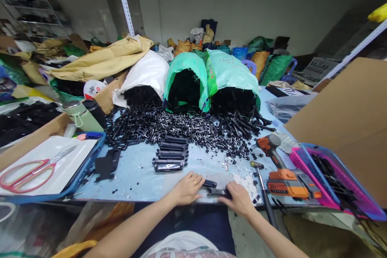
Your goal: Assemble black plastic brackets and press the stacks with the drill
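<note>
Near the front edge of the table, my left hand (188,189) has its fingers curled at the left end of a black plastic part (211,184). My right hand (239,198) is closed around the right end of a second black plastic part (217,191), lying just in front of the first. Beyond my hands, a neat row of several black plastic assemblies (171,155) lies on the light blue table (130,177). A big heap of small black pieces with metal pins (187,127) spreads behind that row.
Three sacks, one white (146,72) and two green (187,72), spill black parts. To the right are a hammer (264,193), a cordless drill (284,173), a pink basket (305,161) and cardboard (347,109). Scissors (36,169) and a thermos (80,115) are at left.
</note>
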Available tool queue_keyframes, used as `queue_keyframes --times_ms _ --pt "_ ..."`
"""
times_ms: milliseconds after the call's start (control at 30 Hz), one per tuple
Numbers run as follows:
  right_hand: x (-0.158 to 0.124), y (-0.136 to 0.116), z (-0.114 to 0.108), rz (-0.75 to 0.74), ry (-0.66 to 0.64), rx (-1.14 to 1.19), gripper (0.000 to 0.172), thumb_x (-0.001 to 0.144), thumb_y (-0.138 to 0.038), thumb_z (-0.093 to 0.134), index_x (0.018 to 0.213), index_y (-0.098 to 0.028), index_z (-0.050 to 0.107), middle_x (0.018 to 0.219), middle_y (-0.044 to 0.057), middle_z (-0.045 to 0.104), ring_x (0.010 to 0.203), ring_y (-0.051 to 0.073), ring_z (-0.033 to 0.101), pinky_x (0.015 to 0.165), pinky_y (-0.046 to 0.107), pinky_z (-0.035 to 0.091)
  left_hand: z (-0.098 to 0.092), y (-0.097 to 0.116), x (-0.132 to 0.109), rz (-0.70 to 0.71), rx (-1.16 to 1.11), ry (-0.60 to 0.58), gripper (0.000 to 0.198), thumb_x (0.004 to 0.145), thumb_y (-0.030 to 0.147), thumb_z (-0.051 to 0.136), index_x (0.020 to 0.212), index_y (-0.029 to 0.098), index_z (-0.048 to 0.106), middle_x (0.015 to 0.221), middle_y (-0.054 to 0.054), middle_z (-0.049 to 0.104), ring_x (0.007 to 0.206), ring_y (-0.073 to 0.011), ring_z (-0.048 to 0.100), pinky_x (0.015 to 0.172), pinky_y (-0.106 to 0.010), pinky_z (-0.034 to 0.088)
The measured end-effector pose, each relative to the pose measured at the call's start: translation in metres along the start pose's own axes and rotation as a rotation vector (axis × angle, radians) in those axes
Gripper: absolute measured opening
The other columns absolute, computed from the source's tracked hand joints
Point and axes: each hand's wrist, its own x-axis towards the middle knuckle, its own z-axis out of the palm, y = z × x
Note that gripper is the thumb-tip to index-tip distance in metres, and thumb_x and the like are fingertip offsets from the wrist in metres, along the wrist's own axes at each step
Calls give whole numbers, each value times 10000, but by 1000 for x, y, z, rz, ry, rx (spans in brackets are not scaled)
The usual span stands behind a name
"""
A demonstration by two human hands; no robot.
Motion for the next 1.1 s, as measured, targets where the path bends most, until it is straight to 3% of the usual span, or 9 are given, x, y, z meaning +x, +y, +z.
queue_keyframes --times_ms 200,333,433,533,633,733,867,967,1100 --pt "22 -14 -17 -102 -55 88 488 814 -582 355 552 -198 500 518 29 512 481 141 489 462 251 306 -6 6 20 -197 -99 -11 350 851 406 361 782 149 588 736 -90 592 739 -196 551 662 -311 405" --pt "46 -47 -57 -193 -203 605 597 877 -526 109 503 -215 456 464 20 448 475 141 472 497 262 337 -25 33 -5 -363 -396 176 551 896 369 108 586 194 528 577 -50 532 591 -146 514 588 -284 387" --pt "50 -76 -61 -147 -247 964 641 852 -577 59 475 -216 431 427 10 408 449 137 460 513 264 372 -40 55 -18 -471 -692 325 575 892 396 77 572 206 516 519 -33 501 527 -132 491 542 -275 386" --pt "46 -112 -30 -39 -136 1180 652 826 -613 30 569 -215 477 475 19 438 464 147 464 504 271 408 -51 69 -19 -551 -855 534 576 880 443 85 550 210 496 509 -33 500 501 -133 487 508 -278 408" --pt "48 -147 21 154 198 1190 661 829 -539 -71 972 -218 489 800 103 537 720 205 540 610 328 458 -54 74 -16 -625 -789 720 601 877 436 52 661 213 567 657 -63 586 658 -167 557 619 -315 464" --pt "64 -163 59 260 409 1089 479 878 -405 0 1233 -238 275 1060 137 485 897 222 529 668 352 462 -48 72 -23 -573 -654 661 567 891 394 63 984 212 591 897 -69 637 864 -183 576 758 -327 466" --pt "85 -133 54 354 441 977 357 882 -374 246 1188 -212 335 1130 129 465 981 220 497 762 365 443 -31 47 -41 -369 -344 529 645 860 500 48 1168 147 491 975 -118 623 886 -214 581 734 -331 473" --pt "84 -72 16 468 477 791 338 828 -381 420 1102 -182 426 1118 124 475 1047 231 439 870 400 368 -18 11 -49 -366 13 413 649 822 580 171 1106 125 536 900 -134 630 820 -247 591 678 -357 472" --pt "71 25 -41 596 454 444 371 805 -449 414 1012 -151 495 1005 112 522 943 235 474 820 401 368 -2 -23 -55 -390 224 221 453 819 442 424 1109 112 531 1039 -151 587 1050 -285 500 847 -405 420"
